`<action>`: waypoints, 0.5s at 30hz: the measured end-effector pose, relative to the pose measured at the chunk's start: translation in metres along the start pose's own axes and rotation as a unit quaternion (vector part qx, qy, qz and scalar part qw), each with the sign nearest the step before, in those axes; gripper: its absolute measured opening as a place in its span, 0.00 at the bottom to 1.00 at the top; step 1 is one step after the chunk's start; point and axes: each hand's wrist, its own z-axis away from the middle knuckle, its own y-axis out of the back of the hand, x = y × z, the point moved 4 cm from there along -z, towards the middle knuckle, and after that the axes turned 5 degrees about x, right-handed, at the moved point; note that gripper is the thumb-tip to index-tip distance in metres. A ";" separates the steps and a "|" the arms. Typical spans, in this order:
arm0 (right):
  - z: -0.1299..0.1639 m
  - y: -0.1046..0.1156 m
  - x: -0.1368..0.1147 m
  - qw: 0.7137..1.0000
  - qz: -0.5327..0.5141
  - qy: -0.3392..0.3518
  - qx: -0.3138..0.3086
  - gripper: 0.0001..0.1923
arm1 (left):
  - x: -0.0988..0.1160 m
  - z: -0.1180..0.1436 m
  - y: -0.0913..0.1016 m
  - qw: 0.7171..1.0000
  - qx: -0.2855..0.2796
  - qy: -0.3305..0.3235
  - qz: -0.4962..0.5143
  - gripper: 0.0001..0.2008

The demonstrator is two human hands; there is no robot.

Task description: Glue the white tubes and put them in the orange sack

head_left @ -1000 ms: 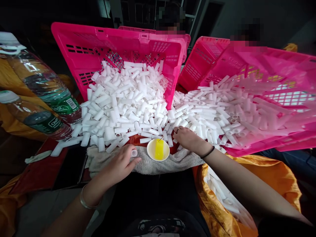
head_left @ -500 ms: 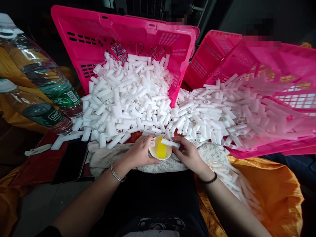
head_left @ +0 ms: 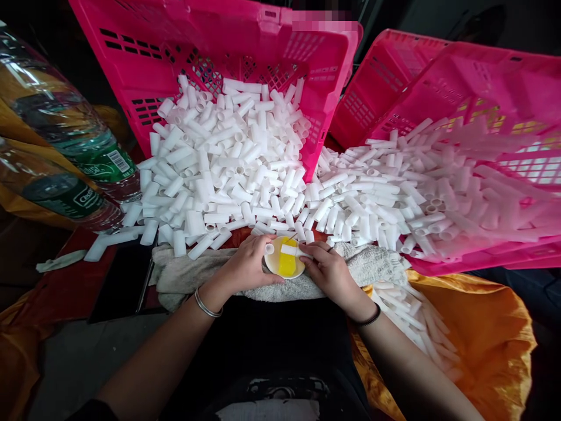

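Note:
My left hand (head_left: 250, 261) is closed on the edge of a small round white dish (head_left: 271, 266). A short white tube (head_left: 269, 249) also shows end-on at its fingertips. Across the middle of the dish is a flat yellow piece (head_left: 287, 267); its material I cannot make out. From the right, my right hand (head_left: 326, 269) grips another white plastic tube (head_left: 289, 249), whose free end lies over the yellow piece. Whether that tube touches it I cannot tell. Beneath both hands is a folded grey towel (head_left: 188, 275).
White tubes (head_left: 232, 158) spill from a tipped pink crate (head_left: 326, 111) and from a second pink crate (head_left: 381, 64) at right. Water bottles (head_left: 100, 158) and a dark flat device (head_left: 120, 280) are at left. More tubes lie in an orange cloth (head_left: 491, 327) at lower right.
The tube in my right hand has shifted slightly left, further over the yellow piece. My left hand keeps its hold on the dish. The camera view has tilted downward.

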 end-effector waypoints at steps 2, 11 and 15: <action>0.001 0.001 -0.005 0.998 0.000 0.057 0.010 0.10 | 0.000 0.000 0.000 1.000 -0.003 0.009 0.001 0.44; 0.004 0.002 -0.006 0.998 0.039 0.050 -0.006 0.10 | 0.000 -0.001 0.003 1.000 0.001 0.007 0.010 0.46; 0.007 0.002 -0.002 1.000 -0.012 0.008 -0.009 0.12 | -0.001 0.000 0.002 1.000 0.000 -0.001 0.018 0.46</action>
